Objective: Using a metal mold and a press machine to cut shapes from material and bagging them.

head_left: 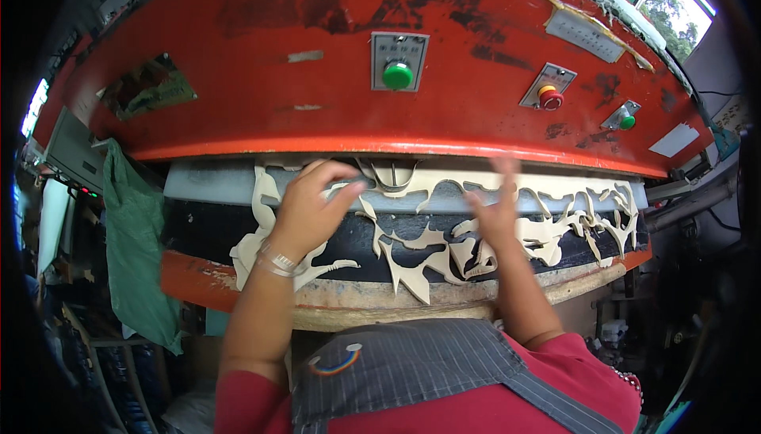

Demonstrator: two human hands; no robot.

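Observation:
My left hand (305, 210) is over the left part of the work surface, its thumb and forefinger curved but apart. I see nothing held between them. Just right of its fingertips, a curved metal cutting die (394, 179) lies on a cream sheet (452, 176) full of cut-out gaps, partly under the red machine. My right hand (498, 210), a little smeared by motion, is raised with fingers apart over the sheet's cut edge and holds nothing visible. Between and below my hands lie cream offcuts (412, 275) in ragged, curved shapes.
The red machine head (277, 109) spans the far side, with a green button (397, 76), a red knob (550, 98) and a smaller green button (627, 122). More offcuts (547, 236) are heaped at right. A worn ledge (380, 317) runs along the front; green cloth (135, 252) hangs at left.

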